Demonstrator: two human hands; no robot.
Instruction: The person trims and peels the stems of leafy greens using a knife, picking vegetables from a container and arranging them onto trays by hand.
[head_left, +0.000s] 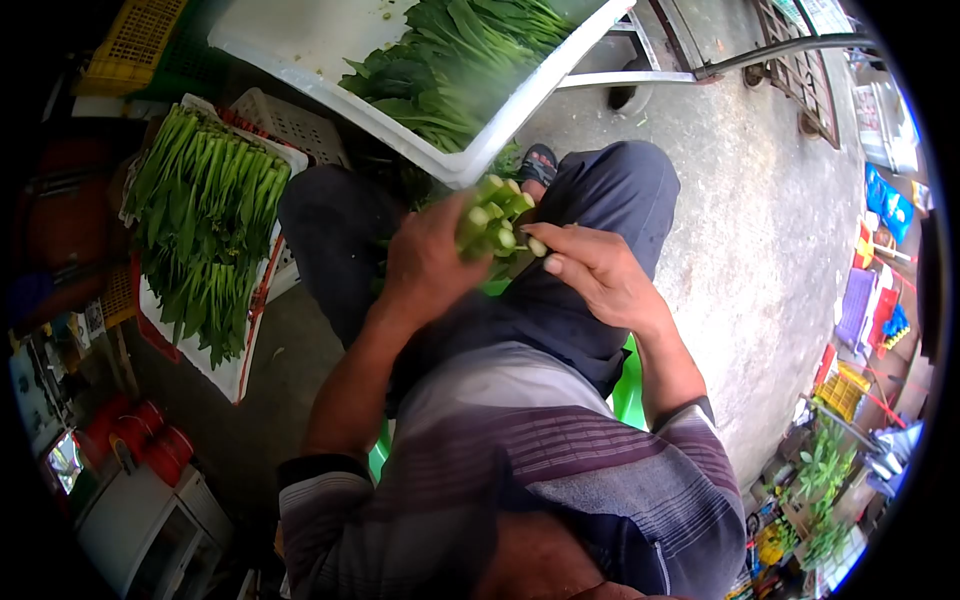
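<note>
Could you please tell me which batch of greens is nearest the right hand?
The bunch in the left hand, its pale stalk ends beside the right hand; the pile in the white box and the batch at left lie farther off.

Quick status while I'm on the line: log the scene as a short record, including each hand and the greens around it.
Left hand: gripping a bundle of thick green stalks, pale cut ends showing
Right hand: pinching a single pale-ended green stalk beside the bundle
Ahead: white foam tray with dark green leafy vegetables
To the left: long green stemmed vegetables piled on a white, red-edged container
Unclear: number of stalks in the bundle
</note>
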